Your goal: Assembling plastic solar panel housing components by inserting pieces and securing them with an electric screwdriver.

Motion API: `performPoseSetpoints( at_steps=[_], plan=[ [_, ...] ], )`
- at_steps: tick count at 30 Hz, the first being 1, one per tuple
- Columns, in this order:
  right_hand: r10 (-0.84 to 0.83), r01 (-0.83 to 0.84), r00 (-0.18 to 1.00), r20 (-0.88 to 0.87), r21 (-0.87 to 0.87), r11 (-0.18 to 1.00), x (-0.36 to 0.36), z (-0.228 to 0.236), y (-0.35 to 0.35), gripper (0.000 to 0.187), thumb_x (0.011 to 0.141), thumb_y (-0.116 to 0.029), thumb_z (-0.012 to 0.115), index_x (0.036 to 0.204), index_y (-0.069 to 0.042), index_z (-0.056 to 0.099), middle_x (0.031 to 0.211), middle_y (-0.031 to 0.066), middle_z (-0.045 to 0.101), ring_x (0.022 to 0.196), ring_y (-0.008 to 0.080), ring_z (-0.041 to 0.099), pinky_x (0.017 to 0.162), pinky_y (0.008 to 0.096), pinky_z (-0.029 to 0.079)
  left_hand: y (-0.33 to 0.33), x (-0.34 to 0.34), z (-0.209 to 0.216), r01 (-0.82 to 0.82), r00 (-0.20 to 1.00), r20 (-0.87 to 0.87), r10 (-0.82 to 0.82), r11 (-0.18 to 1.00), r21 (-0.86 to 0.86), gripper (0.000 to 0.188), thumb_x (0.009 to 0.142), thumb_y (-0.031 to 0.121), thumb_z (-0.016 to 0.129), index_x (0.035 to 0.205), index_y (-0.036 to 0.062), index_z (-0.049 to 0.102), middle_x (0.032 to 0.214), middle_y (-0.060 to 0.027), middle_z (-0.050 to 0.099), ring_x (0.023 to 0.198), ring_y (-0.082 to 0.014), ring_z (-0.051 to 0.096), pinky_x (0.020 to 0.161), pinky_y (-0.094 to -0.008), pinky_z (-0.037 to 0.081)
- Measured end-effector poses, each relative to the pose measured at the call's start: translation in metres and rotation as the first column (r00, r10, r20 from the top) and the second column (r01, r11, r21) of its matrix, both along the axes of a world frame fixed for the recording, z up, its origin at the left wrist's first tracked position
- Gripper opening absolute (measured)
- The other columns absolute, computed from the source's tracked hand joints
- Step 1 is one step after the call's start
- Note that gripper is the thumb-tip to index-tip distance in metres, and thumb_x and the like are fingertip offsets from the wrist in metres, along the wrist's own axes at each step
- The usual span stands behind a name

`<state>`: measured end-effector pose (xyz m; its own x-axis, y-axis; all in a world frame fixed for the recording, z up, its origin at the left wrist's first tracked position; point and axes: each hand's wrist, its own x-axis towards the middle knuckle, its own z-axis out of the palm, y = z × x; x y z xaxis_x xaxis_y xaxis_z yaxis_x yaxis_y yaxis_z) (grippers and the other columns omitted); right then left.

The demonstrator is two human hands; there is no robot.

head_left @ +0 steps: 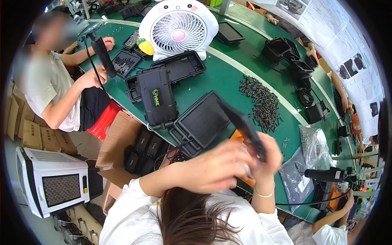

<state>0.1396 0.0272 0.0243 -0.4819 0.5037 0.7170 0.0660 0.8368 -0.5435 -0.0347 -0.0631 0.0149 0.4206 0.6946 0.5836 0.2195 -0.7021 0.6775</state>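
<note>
In front of my chest, my right hand [269, 157] grips the lower end of a thin black case lid [240, 118], seen nearly edge-on and tilted up to the left. My left hand [216, 165] reaches across to its lower end; its fingers are smeared by motion, and I cannot make out whether they hold anything. Partly hidden behind the hands is an orange object [238, 136]. Just beyond my hands lies an open black case [204, 122] with a recessed panel. A closed black case [156, 96] rests to its left, against another open one [179, 67].
Small dark pins [261, 102] lie heaped on the green table [222, 75]. Clear plastic bags [296, 175] and a black power screwdriver [326, 174] are at the right. A white fan [178, 30] stands at the back. A co-worker [61, 90] sits left, beside a cardboard box [118, 139].
</note>
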Motion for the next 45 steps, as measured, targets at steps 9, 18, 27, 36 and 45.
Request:
performPoseSetpoints(
  at_steps=[9,18,27,36,45],
  plan=[
    [-0.440,0.426,0.891,0.108,-0.530,0.733,0.131,-0.033,0.002,0.037,0.070,0.004,0.077,0.104,0.000,0.063,0.091,0.0051,0.063,0.077,0.0133,0.059,0.071,0.0228,0.047,-0.052,-0.096,-0.029,-0.899,0.378,-0.261,0.888,0.420,0.126,0.033,0.070,0.001,0.064,0.103,0.0008,0.060,0.120,-0.0163,0.057,0.121,-0.0362,0.050,0.099,-0.0456,0.041],
    [-0.542,0.539,0.837,0.073,0.064,0.840,0.108,-0.001,0.001,0.047,0.064,0.000,0.076,0.107,0.002,0.057,0.089,0.0125,0.061,0.088,0.0307,0.057,0.080,0.0391,0.045,-0.050,-0.104,-0.068,-0.900,0.286,-0.331,0.899,0.371,0.229,0.027,0.078,-0.004,0.063,0.104,-0.0001,0.058,0.124,-0.0169,0.057,0.126,-0.0359,0.049,0.103,-0.0451,0.039],
    [0.239,-0.149,0.955,0.174,-0.415,0.897,0.068,-0.010,-0.019,0.054,0.080,-0.044,0.074,0.109,0.000,0.060,0.088,0.0127,0.063,0.079,0.0222,0.062,0.065,0.0301,0.050,-0.037,-0.062,0.017,-0.716,0.534,0.497,0.684,0.679,-0.164,0.029,0.092,0.020,0.054,0.099,-0.0074,0.054,0.105,-0.0165,0.056,0.090,-0.0179,0.053,0.085,-0.0326,0.046],
    [0.046,-0.042,0.956,0.288,-0.023,0.999,0.074,0.018,-0.023,0.066,0.067,0.007,0.072,0.130,0.000,0.050,0.137,0.0282,0.042,0.124,0.0435,0.048,0.102,0.0477,0.040,0.052,0.034,0.061,-0.130,0.991,0.005,0.134,0.966,-0.225,0.012,0.087,0.008,0.057,0.092,-0.0025,0.058,0.088,-0.0117,0.058,0.079,-0.0241,0.058,0.070,-0.0330,0.045],
    [-0.326,0.316,0.922,0.208,0.082,0.945,0.098,0.009,-0.028,0.053,0.078,0.010,0.054,0.130,0.006,0.046,0.128,0.0313,0.051,0.113,0.0399,0.058,0.083,0.0397,0.056,0.101,0.036,0.021,-0.219,0.956,0.173,0.237,0.969,-0.117,0.015,0.091,0.010,0.054,0.096,-0.0021,0.062,0.095,-0.0162,0.063,0.085,-0.0293,0.062,0.072,-0.0365,0.049]
  ],
)
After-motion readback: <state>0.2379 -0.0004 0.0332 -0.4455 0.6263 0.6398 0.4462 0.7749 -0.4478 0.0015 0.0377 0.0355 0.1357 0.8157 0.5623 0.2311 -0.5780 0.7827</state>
